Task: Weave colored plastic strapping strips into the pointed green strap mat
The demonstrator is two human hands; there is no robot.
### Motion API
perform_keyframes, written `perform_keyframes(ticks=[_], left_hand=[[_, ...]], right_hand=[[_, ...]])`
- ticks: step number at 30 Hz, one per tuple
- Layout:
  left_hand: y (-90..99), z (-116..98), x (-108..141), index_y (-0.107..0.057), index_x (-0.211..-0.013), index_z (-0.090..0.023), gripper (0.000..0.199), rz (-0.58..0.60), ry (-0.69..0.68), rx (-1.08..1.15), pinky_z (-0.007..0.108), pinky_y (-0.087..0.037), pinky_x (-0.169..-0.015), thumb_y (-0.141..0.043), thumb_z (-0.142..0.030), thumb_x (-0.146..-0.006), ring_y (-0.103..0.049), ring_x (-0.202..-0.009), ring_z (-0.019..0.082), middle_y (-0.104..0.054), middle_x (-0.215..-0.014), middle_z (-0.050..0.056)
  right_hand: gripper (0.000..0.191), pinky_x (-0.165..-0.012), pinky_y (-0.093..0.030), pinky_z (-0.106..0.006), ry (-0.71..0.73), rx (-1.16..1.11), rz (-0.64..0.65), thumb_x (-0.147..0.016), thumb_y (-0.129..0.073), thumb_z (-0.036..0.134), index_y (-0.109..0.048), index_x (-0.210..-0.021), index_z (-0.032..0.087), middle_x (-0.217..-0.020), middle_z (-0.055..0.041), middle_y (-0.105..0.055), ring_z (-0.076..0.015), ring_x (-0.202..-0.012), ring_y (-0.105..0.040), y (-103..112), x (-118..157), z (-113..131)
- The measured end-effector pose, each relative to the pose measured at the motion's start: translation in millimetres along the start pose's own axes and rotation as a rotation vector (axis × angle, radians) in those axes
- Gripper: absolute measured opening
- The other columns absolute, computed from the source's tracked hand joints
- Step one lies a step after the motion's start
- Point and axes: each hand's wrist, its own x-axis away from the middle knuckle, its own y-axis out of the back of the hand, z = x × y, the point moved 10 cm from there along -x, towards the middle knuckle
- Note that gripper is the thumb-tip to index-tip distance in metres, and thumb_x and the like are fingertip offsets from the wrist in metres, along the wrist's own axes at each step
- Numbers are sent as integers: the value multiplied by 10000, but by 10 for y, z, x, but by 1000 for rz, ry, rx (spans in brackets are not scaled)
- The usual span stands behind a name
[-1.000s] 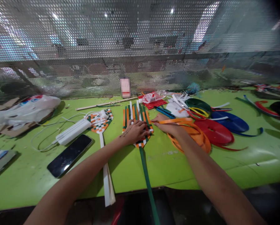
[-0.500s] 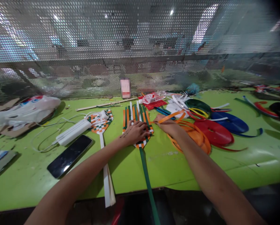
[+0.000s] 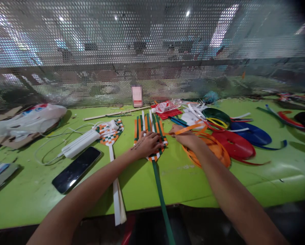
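Note:
My left hand (image 3: 149, 143) lies flat, fingers stretched, on a partly woven piece (image 3: 154, 156) of orange, green and white strips. Loose strip ends of the piece point away from me, and a long green strip (image 3: 160, 194) runs from its near end past the table edge. To the right, my right hand (image 3: 180, 135) pinches an orange strip (image 3: 186, 129), one end of which reaches the weave's right side. Beyond and under that wrist lies the orange strip coil (image 3: 222, 151). Part of the weave is hidden under my left hand.
Left of my hands lie a woven fan (image 3: 111, 137) with a white handle, a white power strip (image 3: 81, 143) with its cable, and a black phone (image 3: 77, 169). Red (image 3: 234, 144) and blue (image 3: 256, 133) coils sit at right. A perforated metal screen (image 3: 152, 44) stands behind the table.
My right hand has shifted very slightly to the right, still pinching the orange strip. My left hand stays on the weave.

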Motion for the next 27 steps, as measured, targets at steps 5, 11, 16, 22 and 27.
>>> perform_keyframes(ticks=[5, 11, 16, 22, 27], left_hand=[[0, -2, -5, -664, -1197, -255, 419, -8, 10, 0, 484, -293, -1094, -418, -563, -1056, -574, -1261, 269, -662, -1370, 69], [3, 16, -9, -629, -1261, -254, 451, -11, 34, 20, 491, -302, -1098, -428, -595, -1043, -572, -1269, 277, -667, -1364, 78], [-16, 23, -8, -631, -1272, -255, 446, -4, 26, 21, 491, -313, -1091, -428, -582, -1046, -570, -1272, 279, -657, -1383, 72], [-21, 27, -5, -623, -1300, -258, 454, 1, 25, 14, 491, -305, -1101, -426, -579, -1047, -553, -1292, 281, -643, -1411, 72], [-11, 15, -11, -618, -1293, -240, 460, 12, 27, 8, 497, -314, -1083, -428, -579, -1048, -565, -1274, 283, -648, -1404, 81]], right_hand=[[160, -904, -510, -326, 41, -19, 10, -829, -649, 129, -767, -898, 212, -1036, -91, -747, -248, -991, -674, 22, -45, 40], [147, -880, -527, -353, -38, -84, -11, -777, -693, 174, -767, -874, 255, -998, -77, -769, -278, -964, -684, 101, -51, -109], [133, -883, -528, -348, -30, -91, -6, -792, -676, 200, -770, -868, 254, -1008, -68, -774, -257, -951, -699, 138, -59, -180], [114, -816, -531, -314, -43, -69, 18, -776, -764, 267, -773, -885, 233, -938, -53, -778, -230, -885, -705, 114, -84, -219], [212, -803, -534, -293, -57, -139, 39, -786, -779, 355, -790, -969, 249, -990, -38, -782, -213, -888, -706, 73, -106, -234]])
